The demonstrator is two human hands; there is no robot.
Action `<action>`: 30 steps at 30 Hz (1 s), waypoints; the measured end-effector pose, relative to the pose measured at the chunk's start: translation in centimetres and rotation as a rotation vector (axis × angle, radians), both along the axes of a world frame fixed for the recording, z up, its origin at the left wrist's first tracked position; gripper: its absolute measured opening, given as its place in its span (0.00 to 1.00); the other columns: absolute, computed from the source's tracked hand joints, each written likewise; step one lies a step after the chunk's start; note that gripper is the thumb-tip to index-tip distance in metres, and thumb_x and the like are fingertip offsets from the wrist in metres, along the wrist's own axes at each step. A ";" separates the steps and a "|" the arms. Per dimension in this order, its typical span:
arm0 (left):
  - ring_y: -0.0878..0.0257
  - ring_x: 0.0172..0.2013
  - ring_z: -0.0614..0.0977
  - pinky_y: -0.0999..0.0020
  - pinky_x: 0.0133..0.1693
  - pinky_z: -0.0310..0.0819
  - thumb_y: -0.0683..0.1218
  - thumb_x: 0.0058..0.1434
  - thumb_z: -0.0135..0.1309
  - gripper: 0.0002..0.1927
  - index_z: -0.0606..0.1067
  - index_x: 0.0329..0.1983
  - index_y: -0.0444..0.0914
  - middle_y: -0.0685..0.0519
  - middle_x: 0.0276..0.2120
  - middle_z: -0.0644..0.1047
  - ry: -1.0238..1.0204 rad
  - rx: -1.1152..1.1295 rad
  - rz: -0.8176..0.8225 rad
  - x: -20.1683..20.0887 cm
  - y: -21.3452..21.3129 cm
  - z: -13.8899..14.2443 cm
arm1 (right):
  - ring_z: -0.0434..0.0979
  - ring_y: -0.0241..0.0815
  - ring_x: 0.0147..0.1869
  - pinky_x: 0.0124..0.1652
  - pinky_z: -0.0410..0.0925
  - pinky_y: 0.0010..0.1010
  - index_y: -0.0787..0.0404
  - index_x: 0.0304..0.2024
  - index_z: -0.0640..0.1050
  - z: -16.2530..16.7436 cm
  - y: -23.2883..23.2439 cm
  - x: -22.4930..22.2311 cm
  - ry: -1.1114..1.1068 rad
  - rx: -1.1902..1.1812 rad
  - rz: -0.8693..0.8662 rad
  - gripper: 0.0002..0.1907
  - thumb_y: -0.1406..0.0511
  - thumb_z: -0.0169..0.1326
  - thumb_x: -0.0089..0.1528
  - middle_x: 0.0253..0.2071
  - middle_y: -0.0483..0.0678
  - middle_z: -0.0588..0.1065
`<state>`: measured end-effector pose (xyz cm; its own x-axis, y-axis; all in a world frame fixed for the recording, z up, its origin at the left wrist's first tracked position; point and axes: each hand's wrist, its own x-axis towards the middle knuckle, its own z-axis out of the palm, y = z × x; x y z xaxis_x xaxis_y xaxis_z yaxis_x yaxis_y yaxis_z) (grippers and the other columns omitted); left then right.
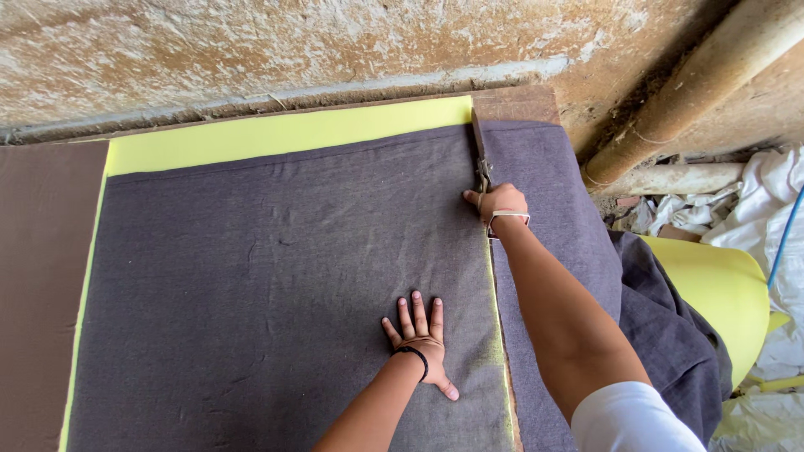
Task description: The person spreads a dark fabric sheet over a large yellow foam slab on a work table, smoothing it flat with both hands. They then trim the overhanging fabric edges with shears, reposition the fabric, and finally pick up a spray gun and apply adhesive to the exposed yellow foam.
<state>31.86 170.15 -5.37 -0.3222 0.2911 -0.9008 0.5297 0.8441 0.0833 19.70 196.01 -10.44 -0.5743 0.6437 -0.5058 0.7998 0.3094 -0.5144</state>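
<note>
Left hand (421,341) flat, fingers spread, pinning grey fabric (268,276) over yellow foam sheet (285,134). Right hand (500,203) closed around scissors (482,167), mid-cut near far edge, just beyond left hand.

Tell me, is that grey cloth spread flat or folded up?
Mostly spread flat: the grey cloth lies smooth over the yellow foam, with the left hand pressed on it. Its right end hangs crumpled off the edge.
</note>
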 end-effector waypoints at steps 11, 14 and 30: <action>0.30 0.71 0.17 0.20 0.65 0.23 0.71 0.35 0.73 0.89 0.15 0.75 0.43 0.33 0.72 0.14 0.039 0.025 -0.026 0.3 -0.2 0.2 | 0.69 0.38 0.17 0.22 0.64 0.34 0.65 0.33 0.83 0.6 -2.0 14.0 0.084 -0.296 -0.064 0.23 0.49 0.64 0.58 0.17 0.49 0.73; 0.31 0.71 0.17 0.20 0.66 0.23 0.72 0.36 0.73 0.89 0.15 0.75 0.43 0.34 0.73 0.14 0.041 0.024 -0.026 0.5 -0.2 0.4 | 0.72 0.39 0.18 0.23 0.66 0.34 0.70 0.33 0.84 -0.2 -4.3 22.1 0.017 -0.280 -0.087 0.28 0.48 0.64 0.58 0.17 0.50 0.74; 0.42 0.75 0.43 0.41 0.70 0.32 0.65 0.60 0.59 0.42 0.60 0.75 0.52 0.39 0.76 0.42 0.370 0.788 0.044 19.7 -11.5 -5.1 | 0.80 0.40 0.26 0.30 0.74 0.32 0.69 0.35 0.82 -0.5 -10.0 38.7 -0.027 -0.234 -0.118 0.20 0.55 0.64 0.58 0.25 0.52 0.79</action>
